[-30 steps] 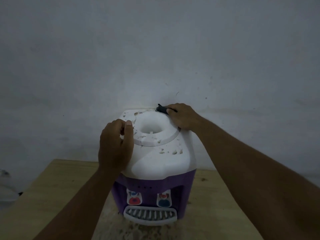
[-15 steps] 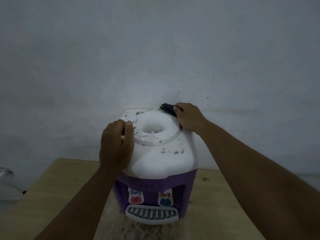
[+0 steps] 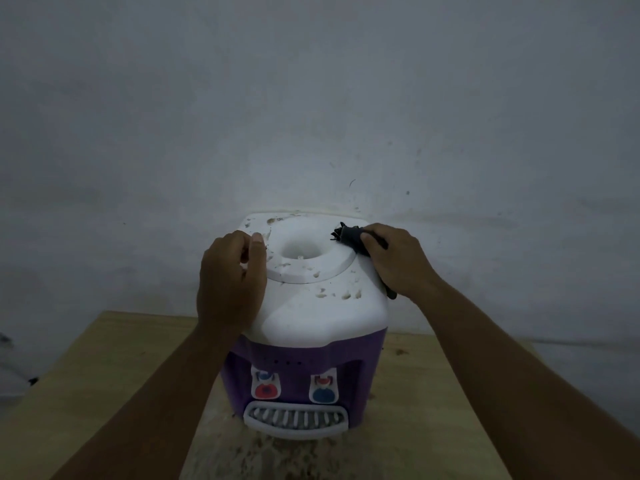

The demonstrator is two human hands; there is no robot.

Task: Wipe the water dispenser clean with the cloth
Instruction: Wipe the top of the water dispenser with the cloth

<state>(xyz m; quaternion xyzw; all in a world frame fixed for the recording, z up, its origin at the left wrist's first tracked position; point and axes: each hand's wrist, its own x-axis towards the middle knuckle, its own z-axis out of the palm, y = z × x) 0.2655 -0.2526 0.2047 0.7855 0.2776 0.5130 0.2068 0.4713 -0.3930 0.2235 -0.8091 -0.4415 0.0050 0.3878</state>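
Our right hand (image 3: 398, 261), gripping the dark cloth (image 3: 349, 235), has slid nearer us along the water dispenser (image 3: 311, 313) top; our left hand (image 3: 230, 275) still clasps its left edge.

dispenser (image 3: 311, 317) on table (image 3: 104, 375), before wall (image 3: 311, 98) | cloth (image 3: 348, 234) on its top, right rear

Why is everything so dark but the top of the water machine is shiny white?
Head view: the room is dim, the wall grey and murky; head view: the white top of the water dispenser catches the light and glares, losing detail; head view: the dark cloth in the right hand shows almost none.
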